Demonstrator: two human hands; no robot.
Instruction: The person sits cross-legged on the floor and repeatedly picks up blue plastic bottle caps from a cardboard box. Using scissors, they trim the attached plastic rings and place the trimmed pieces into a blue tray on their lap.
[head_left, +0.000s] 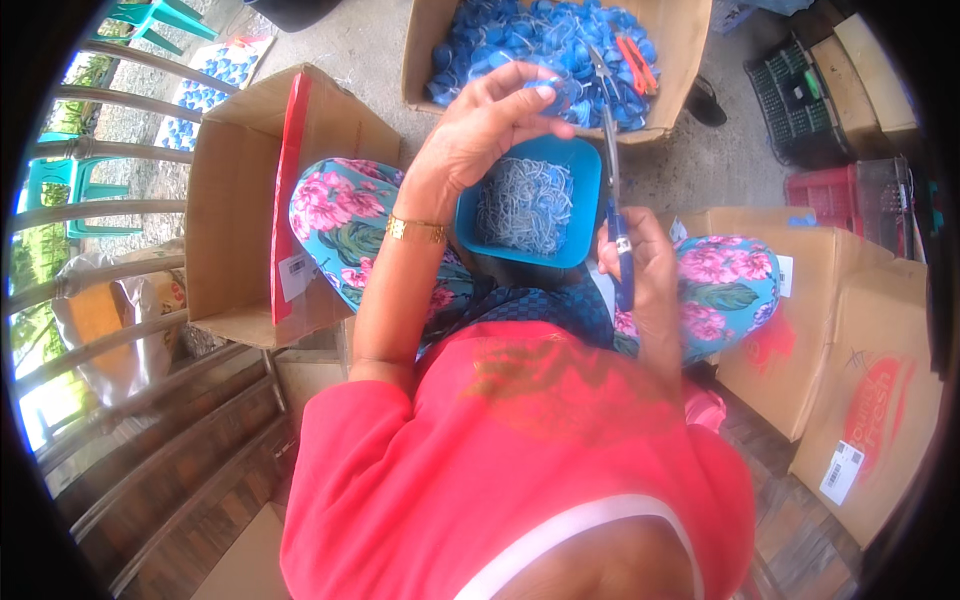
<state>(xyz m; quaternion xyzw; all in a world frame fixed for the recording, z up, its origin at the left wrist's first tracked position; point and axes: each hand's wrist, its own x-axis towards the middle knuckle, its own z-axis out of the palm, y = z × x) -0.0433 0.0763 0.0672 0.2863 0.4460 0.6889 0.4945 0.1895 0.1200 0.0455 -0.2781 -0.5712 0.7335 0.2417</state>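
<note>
My left hand (499, 112) is raised over the far rim of a blue plastic tub (590, 217), its fingers closed on a small blue translucent piece (551, 97). Inside the tub lies a tangle of whitish string pieces (525, 202). To the right of the tub, my right hand (641, 251) holds long scissors (619, 232) with dark blue handles, blades pointing away from me. The blade tips reach over a cardboard box (682, 67) heaped with blue pieces (517, 34) with white strings. Red-orange-handled scissors (637, 66) lie on that heap.
An open cardboard box (232, 225) stands on the left beside wooden railings (135, 206). More cardboard boxes (795, 322) are at the right, with red and black plastic crates (795, 105) beyond. A board (210, 90) bearing blue pieces lies far left.
</note>
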